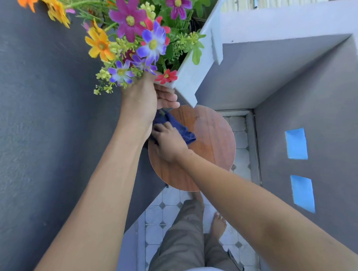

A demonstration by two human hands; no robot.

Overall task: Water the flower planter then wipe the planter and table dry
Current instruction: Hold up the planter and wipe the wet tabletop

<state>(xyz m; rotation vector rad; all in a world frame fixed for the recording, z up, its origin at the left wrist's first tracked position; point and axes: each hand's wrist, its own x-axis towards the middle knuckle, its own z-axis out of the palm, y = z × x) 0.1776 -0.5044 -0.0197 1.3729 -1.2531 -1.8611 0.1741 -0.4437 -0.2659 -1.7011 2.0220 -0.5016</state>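
Head view, steeply downward, close over round table (213, 137), flowers (138, 29) nearest

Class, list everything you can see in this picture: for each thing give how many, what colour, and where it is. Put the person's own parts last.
planter: one, pale grey-white, lifted and tilted above the table's far edge
flowers: many, orange, yellow, magenta, purple, red, filling the planter
table: one, round, reddish-brown wood, centre, with a damp sheen
cloth: one, dark blue, on the table's left side
tape patches: two, blue, on the grey wall at right
floor tiles: many, white with grey diamonds, below
left hand: gripping the planter's near end
right hand: pressing on the cloth
trousers: khaki, bottom
bare foot: on the tiles
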